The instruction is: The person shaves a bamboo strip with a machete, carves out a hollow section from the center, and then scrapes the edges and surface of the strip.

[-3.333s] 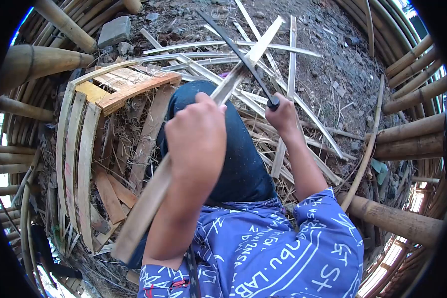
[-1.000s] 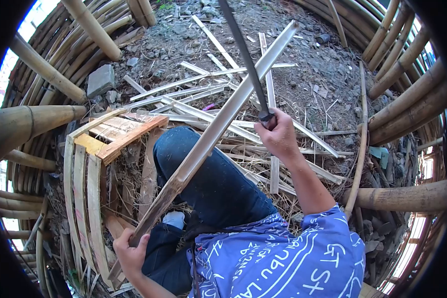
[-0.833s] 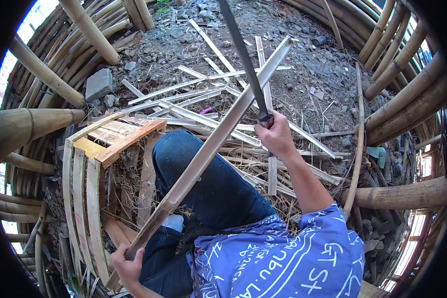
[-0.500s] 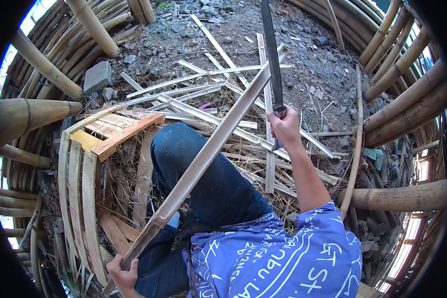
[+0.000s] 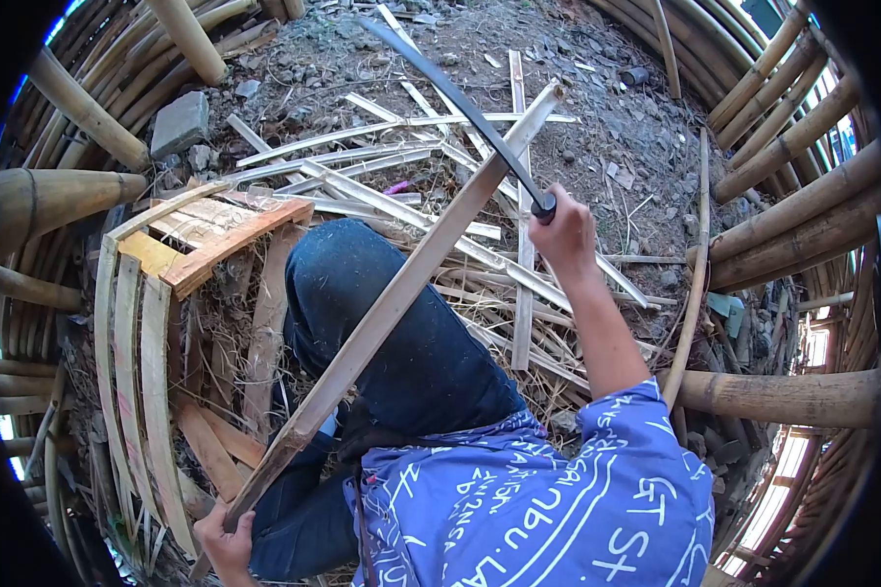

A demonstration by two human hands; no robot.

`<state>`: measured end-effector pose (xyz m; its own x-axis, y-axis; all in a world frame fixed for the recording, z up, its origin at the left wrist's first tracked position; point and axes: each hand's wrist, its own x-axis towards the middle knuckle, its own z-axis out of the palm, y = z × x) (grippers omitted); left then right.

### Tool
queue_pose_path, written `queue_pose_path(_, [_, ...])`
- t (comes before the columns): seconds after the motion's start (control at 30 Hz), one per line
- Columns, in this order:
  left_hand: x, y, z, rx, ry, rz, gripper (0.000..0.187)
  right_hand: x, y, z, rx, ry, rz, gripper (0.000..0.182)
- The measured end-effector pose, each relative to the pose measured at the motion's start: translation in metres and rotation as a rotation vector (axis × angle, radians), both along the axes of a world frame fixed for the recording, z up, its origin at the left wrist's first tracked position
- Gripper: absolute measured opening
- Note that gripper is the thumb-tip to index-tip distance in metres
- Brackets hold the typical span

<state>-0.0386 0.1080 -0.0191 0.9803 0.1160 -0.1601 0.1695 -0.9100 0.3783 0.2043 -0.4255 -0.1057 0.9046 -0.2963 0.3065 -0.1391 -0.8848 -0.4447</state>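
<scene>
My right hand (image 5: 564, 233) is wrapped round the dark handle of a machete (image 5: 460, 103), whose long blade points up and to the left. The blade crosses over a split bamboo strip (image 5: 401, 295) near that strip's far end. At the strip's lower end, my left hand (image 5: 227, 544) grips it, thumb on top. The strip runs slantwise over my bent knee in dark jeans (image 5: 347, 284). Its upper stretch is pale, and the part near my left hand is browner.
Several split bamboo strips (image 5: 392, 203) lie crossed on the stony ground ahead. A wooden crate (image 5: 240, 252) stands to my left, with a grey block (image 5: 180, 124) beyond it. Bamboo poles (image 5: 778, 399) reach in from both sides, and a thin pole (image 5: 699, 284) lies at right.
The machete has swung from nearly upright to a leftward slant across the bamboo strip, with my right wrist turned. My left hand keeps its grip; the view has shifted slightly.
</scene>
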Motion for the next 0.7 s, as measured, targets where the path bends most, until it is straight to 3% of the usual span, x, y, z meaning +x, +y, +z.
queue_pose_path(0.07, [-0.001,0.002,0.004,-0.059,-0.012,0.028,0.036,0.012,-0.013,0.0,-0.162,0.061,-0.05,0.011])
queue_pose_path(0.27, [-0.017,0.021,-0.005,0.03,-0.094,-0.052,0.044,0.044,-0.071,-0.027,-0.13,0.012,-0.139,0.007])
queue_pose_path(0.33, [-0.019,0.025,-0.001,0.004,0.017,-0.047,0.042,0.044,-0.062,-0.017,-0.129,0.008,-0.115,0.006])
queue_pose_path(0.43, [-0.015,0.02,0.001,-0.019,0.052,0.038,0.04,0.021,-0.036,-0.002,0.093,0.073,0.086,0.006])
queue_pose_path(0.53, [-0.011,0.021,0.006,-0.03,0.02,0.087,0.038,0.0,0.009,0.009,-0.126,0.108,0.2,0.009])
queue_pose_path(0.57, [-0.013,0.02,0.015,0.092,-0.003,0.04,0.041,0.002,0.009,0.014,-0.142,0.19,0.168,0.011])
queue_pose_path(0.7, [-0.019,0.016,0.023,0.124,0.025,0.038,0.046,0.024,-0.015,-0.01,-0.051,0.216,0.052,0.01])
